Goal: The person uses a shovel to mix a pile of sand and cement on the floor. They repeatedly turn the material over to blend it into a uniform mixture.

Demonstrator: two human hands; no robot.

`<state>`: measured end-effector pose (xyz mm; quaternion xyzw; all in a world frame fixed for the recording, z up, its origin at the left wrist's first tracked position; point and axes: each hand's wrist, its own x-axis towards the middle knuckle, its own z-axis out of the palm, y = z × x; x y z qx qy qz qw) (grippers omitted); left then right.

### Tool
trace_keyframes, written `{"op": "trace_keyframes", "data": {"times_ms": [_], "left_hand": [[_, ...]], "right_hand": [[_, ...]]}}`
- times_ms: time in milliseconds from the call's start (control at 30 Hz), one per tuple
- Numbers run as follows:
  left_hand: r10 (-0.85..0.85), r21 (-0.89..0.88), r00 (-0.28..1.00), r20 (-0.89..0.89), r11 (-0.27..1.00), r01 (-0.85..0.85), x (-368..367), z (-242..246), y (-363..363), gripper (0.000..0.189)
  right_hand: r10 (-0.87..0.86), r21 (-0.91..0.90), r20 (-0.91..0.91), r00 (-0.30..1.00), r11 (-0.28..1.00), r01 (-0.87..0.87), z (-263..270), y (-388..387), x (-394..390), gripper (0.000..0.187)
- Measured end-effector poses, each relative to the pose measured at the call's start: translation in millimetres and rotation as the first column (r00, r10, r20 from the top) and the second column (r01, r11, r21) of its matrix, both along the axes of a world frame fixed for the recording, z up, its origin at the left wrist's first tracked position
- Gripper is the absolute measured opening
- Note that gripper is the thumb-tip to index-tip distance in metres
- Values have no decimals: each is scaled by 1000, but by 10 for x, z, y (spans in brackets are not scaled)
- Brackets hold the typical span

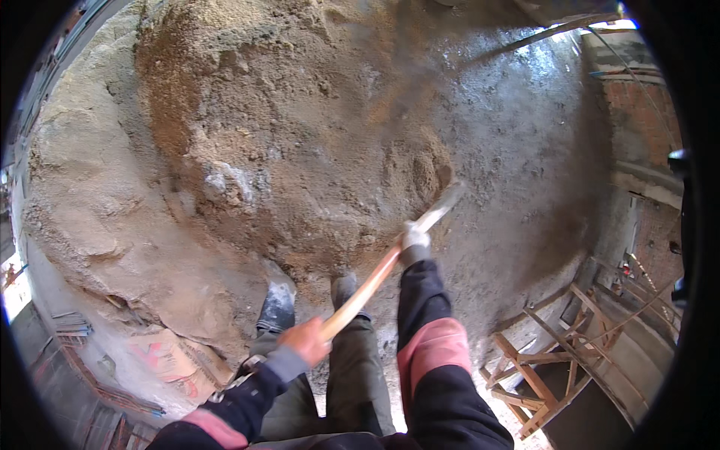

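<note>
A long-handled digging tool (363, 295) slants from lower left to upper right before me. My left hand (306, 342) grips the near end of its wooden handle. Farther along the shaft, my right hand (415, 239) is closed around it; blur hides whether its pale covering is a glove or dust. The tool's far end lies against a small mound of sandy mix (416, 163), and its head is blurred and partly buried. A broad heap of sand and grey-brown mix (304, 146) spreads ahead of my dusty boots (278, 301).
Paler sand (84, 197) covers the left side. Wet grey mix (506, 135) spreads to the right. A printed paper sack (174, 360) lies at lower left, near a bundle of rods (107, 388). A wooden trestle frame (540, 365) stands at lower right, below a brick wall (641, 112).
</note>
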<state>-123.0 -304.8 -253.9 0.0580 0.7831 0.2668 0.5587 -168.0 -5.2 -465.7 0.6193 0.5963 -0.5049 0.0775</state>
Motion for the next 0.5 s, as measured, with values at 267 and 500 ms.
{"op": "trace_keyframes", "data": {"times_ms": [267,500], "left_hand": [[-85,-269,995,-46,961,70,1088,1045,-1730,30],[132,-280,966,-221,940,-193,1704,615,-2302,29]], "right_hand": [[-278,-323,-246,929,927,192,835,-1855,1090,37],[-175,-362,-270,947,930,68,1293,-2492,426,62]]}}
